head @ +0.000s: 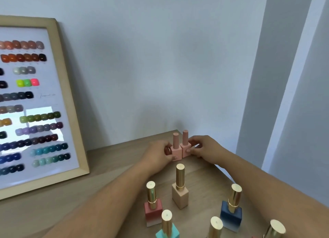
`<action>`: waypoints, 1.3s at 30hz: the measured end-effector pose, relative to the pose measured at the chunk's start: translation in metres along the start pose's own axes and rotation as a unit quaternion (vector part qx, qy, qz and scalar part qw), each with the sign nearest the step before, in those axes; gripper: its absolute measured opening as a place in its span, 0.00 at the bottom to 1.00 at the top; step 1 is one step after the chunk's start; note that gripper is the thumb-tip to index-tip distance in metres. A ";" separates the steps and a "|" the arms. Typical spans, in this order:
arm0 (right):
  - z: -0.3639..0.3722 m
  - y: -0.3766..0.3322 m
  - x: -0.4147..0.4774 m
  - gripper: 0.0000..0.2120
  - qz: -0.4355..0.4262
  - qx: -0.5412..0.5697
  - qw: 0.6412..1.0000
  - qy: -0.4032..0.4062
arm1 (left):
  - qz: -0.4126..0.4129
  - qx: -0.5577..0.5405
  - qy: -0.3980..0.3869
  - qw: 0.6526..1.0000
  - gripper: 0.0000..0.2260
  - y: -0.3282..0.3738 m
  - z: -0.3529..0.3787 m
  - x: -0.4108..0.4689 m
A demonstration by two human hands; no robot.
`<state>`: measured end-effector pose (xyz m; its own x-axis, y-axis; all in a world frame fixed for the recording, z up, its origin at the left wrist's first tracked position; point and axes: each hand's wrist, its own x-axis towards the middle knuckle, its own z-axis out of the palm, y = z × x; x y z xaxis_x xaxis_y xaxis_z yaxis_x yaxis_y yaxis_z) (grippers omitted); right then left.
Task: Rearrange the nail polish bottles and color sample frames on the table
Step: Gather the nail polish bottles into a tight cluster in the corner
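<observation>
Light wood table [110, 168] in front of me, pushed against a plain pale wall [160, 59]. Grey vertical strip, maybe a curtain [293, 95], on my right.

Two bare forearms run from the lower edge of the frame up toward the centre, converging there. The left hand [157, 153] sits just left of centre, fingers curled inward and pinched closed, thumb side turned right. The right hand [204, 147] faces it from just right of centre, fingers bent and gripping, one fingertip [187, 150] pressed flat forward.
</observation>
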<state>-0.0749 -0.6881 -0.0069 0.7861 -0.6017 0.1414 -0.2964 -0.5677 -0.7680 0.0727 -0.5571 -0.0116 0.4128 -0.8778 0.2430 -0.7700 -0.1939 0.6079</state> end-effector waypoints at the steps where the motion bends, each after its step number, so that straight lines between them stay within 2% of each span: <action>1: 0.002 0.001 0.002 0.10 -0.003 0.005 1.000 0.007 | 0.002 -0.003 0.013 1.000 0.11 -0.001 0.002 0.001; 9: 0.002 0.008 0.019 0.12 -0.004 0.009 1.000 0.019 | -0.009 -0.033 0.074 0.997 0.09 -0.009 0.015 0.014; 22: -0.007 0.008 0.028 0.10 0.014 0.025 0.999 -0.021 | -0.035 -0.050 0.081 0.995 0.06 -0.008 0.019 0.025; 24: -0.007 0.009 0.027 0.10 0.020 0.031 0.999 -0.014 | -0.041 -0.058 0.078 0.994 0.09 -0.007 0.019 0.023; 27: -0.008 0.008 0.019 0.17 0.035 0.053 0.998 -0.012 | -0.063 -0.083 0.051 0.993 0.19 -0.004 0.012 0.018; 29: -0.011 0.006 0.007 0.18 0.044 0.066 0.997 -0.004 | -0.073 -0.092 0.029 0.993 0.22 -0.003 0.000 0.009; 35: -0.034 -0.023 -0.058 0.10 -0.003 0.059 0.998 0.025 | -0.024 -0.147 0.047 0.988 0.06 0.016 -0.052 -0.046; 39: -0.057 -0.056 -0.108 0.07 -0.028 0.042 0.999 -0.001 | -0.001 -0.143 -0.005 0.990 0.05 0.043 -0.083 -0.083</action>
<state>-0.1740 -0.6237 0.0565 0.8010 -0.5693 0.1851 -0.2055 -0.5519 -0.8082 0.0458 -0.4563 0.0569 0.4093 -0.8816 0.2350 -0.5991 -0.0655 0.7980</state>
